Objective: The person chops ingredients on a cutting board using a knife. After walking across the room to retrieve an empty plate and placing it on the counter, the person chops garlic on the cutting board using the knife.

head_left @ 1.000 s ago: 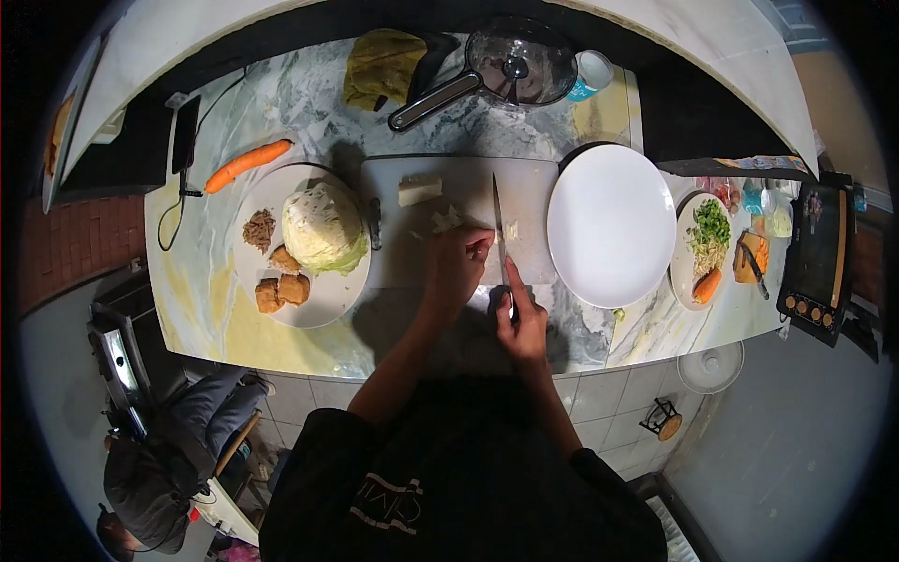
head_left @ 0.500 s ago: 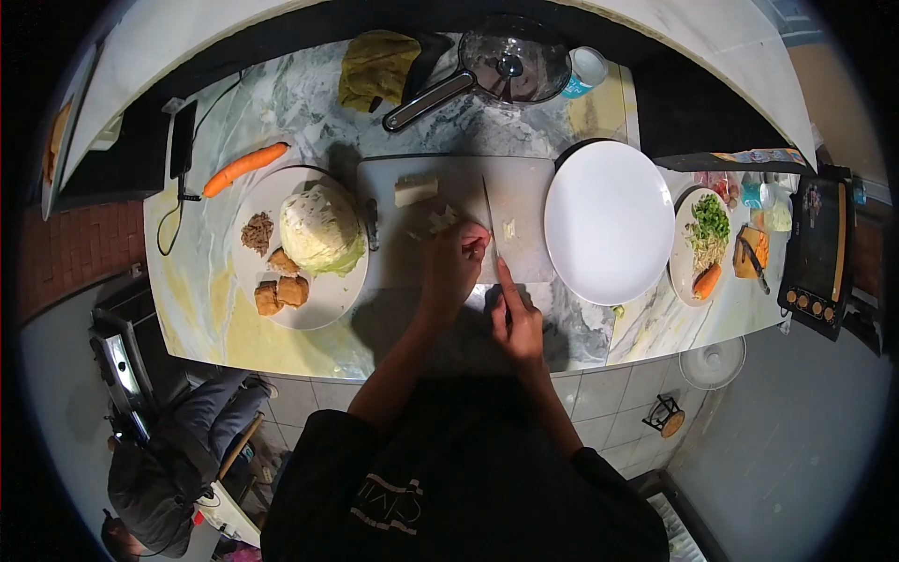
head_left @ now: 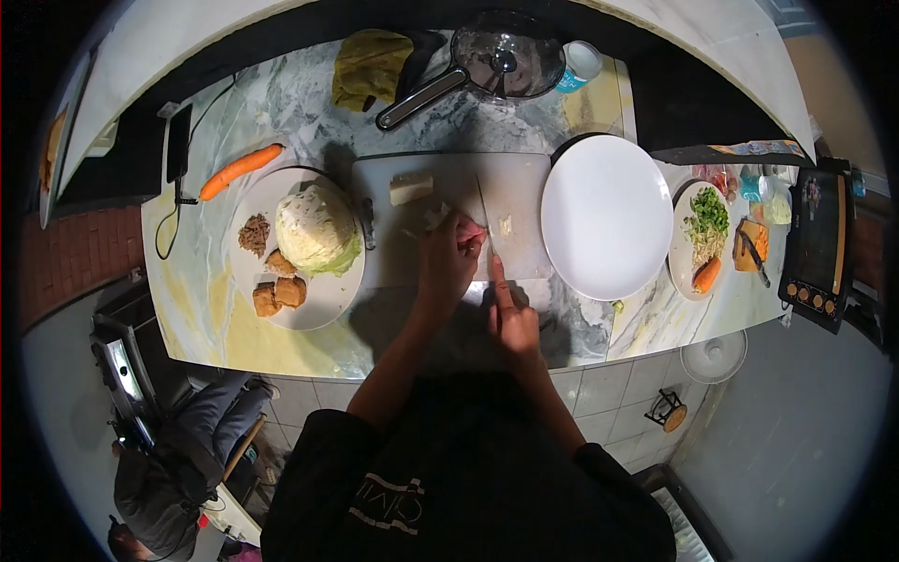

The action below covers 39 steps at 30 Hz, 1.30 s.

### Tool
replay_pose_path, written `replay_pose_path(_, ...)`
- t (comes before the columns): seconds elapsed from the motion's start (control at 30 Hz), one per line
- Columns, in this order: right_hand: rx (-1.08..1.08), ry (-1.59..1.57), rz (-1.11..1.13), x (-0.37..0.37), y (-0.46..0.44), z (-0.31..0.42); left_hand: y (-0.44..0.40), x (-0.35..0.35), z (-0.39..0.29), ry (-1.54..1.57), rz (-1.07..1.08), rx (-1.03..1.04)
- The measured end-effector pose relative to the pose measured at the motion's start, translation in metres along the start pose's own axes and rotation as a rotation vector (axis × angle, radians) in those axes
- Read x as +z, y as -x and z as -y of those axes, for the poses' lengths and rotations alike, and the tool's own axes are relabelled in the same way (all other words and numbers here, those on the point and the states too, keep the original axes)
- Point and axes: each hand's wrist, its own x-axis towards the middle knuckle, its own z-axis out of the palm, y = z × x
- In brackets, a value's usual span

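My right hand [head_left: 514,323] is closed round the handle of a knife [head_left: 483,208], whose blade points away from me over the white cutting board [head_left: 375,267]. My left hand [head_left: 451,258] is closed beside the blade, its fingertips bent down; what they hold is hidden. Small pale cut pieces [head_left: 506,226] lie right of the blade. A white block [head_left: 411,188] rests at the board's upper left, with a few pale scraps nearer my left hand. To the left a plate [head_left: 318,314] bears a cabbage [head_left: 316,229], brown fried pieces [head_left: 279,296] and a shredded brown heap [head_left: 254,234].
Right of the board is a white oval plate [head_left: 605,217]. Farther right, another plate [head_left: 684,272] holds chopped greens and a carrot piece. A carrot [head_left: 241,171] lies at the left; a lidded pan [head_left: 508,56] and a cup [head_left: 581,64] stand behind. A person [head_left: 169,478] sits lower left.
The view has shifted slightly, so the table's things appear a little displaced. The knife and both hands stay close together on the board, with only small movement.
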Motion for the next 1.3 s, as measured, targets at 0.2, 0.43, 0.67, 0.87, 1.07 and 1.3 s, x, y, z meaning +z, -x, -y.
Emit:
replay_pose_path(0.2,0.026,0.105,0.063,-0.003,-0.001,0.004,0.0,0.002,0.003,0.007,-0.009,0.001)
replay_pose_path(0.43,-0.067,0.034,-0.09,-0.005,0.0,0.001,0.001,-0.001,-0.003,-0.04,-0.013,0.023)
replay_pose_path(0.67,-0.069,-0.11,-0.038,-0.021,-0.003,0.001,0.002,0.001,-0.005,-0.021,0.001,-0.029)
replay_pose_path(0.87,0.051,-0.193,-0.044,-0.026,-0.003,0.01,0.003,-0.001,-0.003,0.026,0.026,-0.004)
replay_pose_path(1.07,0.044,-0.245,-0.07,-0.026,-0.002,0.018,0.004,-0.001,0.006,0.094,0.024,-0.012)
replay_pose_path(1.3,0.086,-0.249,-0.085,-0.013,0.0,0.017,0.004,-0.001,0.004,0.082,0.018,-0.033)
